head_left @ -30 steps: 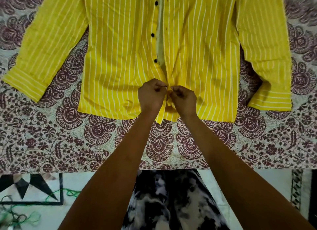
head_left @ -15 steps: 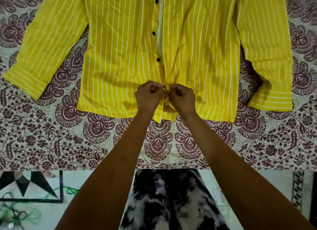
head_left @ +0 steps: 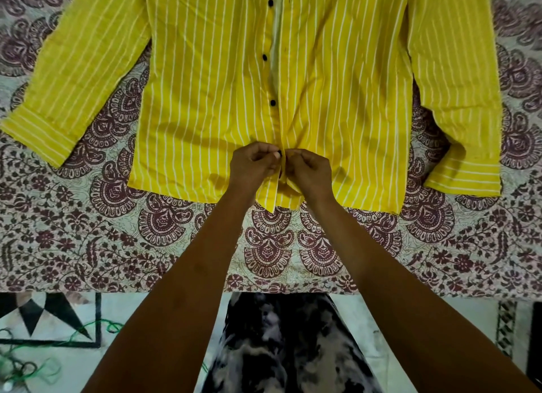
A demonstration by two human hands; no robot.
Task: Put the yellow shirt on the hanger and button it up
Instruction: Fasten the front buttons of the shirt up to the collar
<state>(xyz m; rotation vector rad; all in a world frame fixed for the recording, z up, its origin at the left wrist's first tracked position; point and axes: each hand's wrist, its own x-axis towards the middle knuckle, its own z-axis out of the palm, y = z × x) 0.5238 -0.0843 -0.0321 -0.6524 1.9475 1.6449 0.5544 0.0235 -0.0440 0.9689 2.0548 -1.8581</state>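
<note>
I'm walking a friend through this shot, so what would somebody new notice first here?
First, the yellow shirt with white stripes, spread flat across the top on a maroon-patterned bedspread. Next, the left hand and right hand meeting at the shirt's front opening near the hem, pinching the fabric edges together. Above them, three black buttons run up the centre.

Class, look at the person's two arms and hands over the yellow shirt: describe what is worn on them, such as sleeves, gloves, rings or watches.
Nothing is worn on them. Both forearms are bare up to the frame's bottom edge, with no sleeves in view. The left hand and right hand are gloveless; no ring, watch or bracelet shows. A pale fingernail shows on the left hand.
</note>
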